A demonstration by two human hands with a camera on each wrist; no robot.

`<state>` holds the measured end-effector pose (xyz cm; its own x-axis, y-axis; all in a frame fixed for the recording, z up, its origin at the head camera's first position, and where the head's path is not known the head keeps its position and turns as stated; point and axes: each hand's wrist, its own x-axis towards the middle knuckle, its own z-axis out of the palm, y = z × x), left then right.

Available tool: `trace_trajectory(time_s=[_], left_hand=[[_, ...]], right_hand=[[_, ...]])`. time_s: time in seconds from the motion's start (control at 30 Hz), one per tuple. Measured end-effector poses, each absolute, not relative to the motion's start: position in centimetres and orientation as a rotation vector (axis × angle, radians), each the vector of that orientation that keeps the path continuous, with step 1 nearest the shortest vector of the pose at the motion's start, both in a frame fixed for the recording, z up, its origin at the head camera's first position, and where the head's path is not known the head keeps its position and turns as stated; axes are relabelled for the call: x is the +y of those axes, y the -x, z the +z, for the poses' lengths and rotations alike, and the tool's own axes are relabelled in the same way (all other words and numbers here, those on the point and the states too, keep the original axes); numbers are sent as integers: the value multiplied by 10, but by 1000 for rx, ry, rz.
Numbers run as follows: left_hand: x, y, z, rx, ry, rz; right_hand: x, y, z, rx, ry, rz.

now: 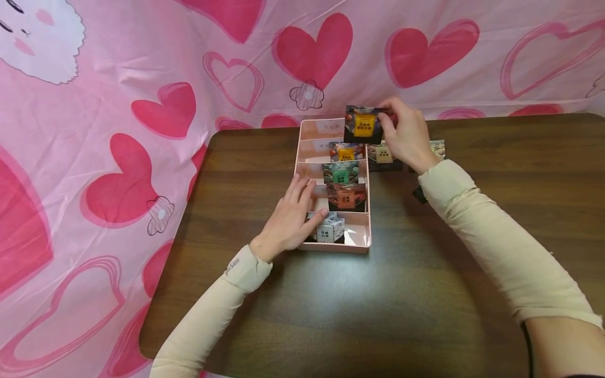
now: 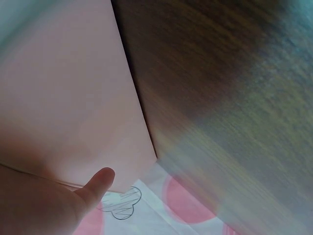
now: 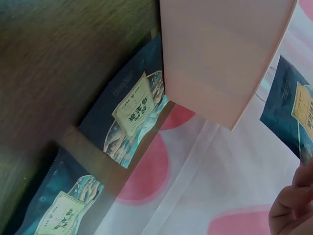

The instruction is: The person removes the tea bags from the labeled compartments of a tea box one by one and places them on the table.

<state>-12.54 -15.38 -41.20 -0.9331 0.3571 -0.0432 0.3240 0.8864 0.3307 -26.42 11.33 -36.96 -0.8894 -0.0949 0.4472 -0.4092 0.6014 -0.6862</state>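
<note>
My right hand [image 1: 408, 134] pinches a dark tea sachet [image 1: 361, 126] with a yellow label by its right edge, above the far end of a pink divided tray [image 1: 334, 249]. The right wrist view shows the held sachet [image 3: 288, 110] beside the tray's wall [image 3: 220, 58]. My left hand [image 1: 288, 218] rests on the tray's left side, fingers relaxed, thumb over the front compartment. Within the tray, from back to front, stand sachets with yellow [image 1: 346, 153], green [image 1: 341, 173], red [image 1: 346, 197] and white [image 1: 326, 232] labels. The rearmost compartment shows a paper label.
On the wooden table [image 1: 264, 315], right of the tray, lie a sachet with a pale label [image 1: 384, 156] and another [image 1: 437, 148] partly hidden by my right hand. A dark packet corner [image 1: 419, 195] shows near my sleeve. A pink heart-patterned cloth [image 1: 368, 58] hangs behind the table.
</note>
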Motion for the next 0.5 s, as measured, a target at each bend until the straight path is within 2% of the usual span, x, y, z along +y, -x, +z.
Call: trace_trajectory(time_s=[0.5], left_hand=[[-154,124,-413,2956,-547,510]], right_hand=[[123,255,-383,-2508,-390,1188]])
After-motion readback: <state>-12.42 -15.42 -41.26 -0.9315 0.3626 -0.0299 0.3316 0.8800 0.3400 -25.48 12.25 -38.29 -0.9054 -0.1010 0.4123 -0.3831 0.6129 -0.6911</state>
